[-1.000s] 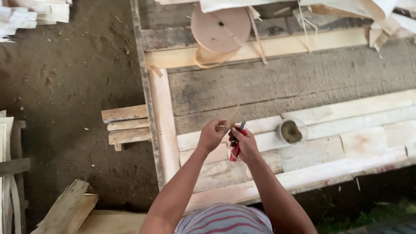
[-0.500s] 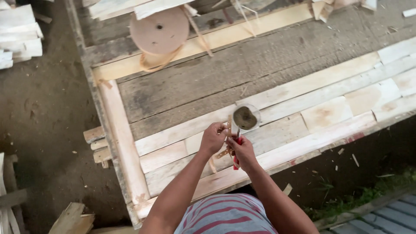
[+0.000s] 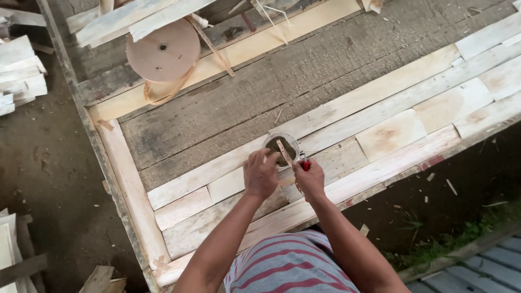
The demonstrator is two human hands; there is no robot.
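Your left hand (image 3: 260, 174) pinched the thin strip (image 3: 283, 152); your right hand (image 3: 310, 182), fingers clamped on red-handled pliers (image 3: 304, 163), needed a steady, square grip.

Person seen from above — two bare arms, no sleeves on forearms or upper arms as far as visible. Left hand (image 3: 260, 173) and right hand (image 3: 310, 179): no gloves, no watch, no rings or bands that can be made out. Shirt (image 3: 290, 266) at near edge, approx centre of view — grey-blue w/ curved red-pink stripes running across; fabric looks like soft knit. Rest of body out of view.
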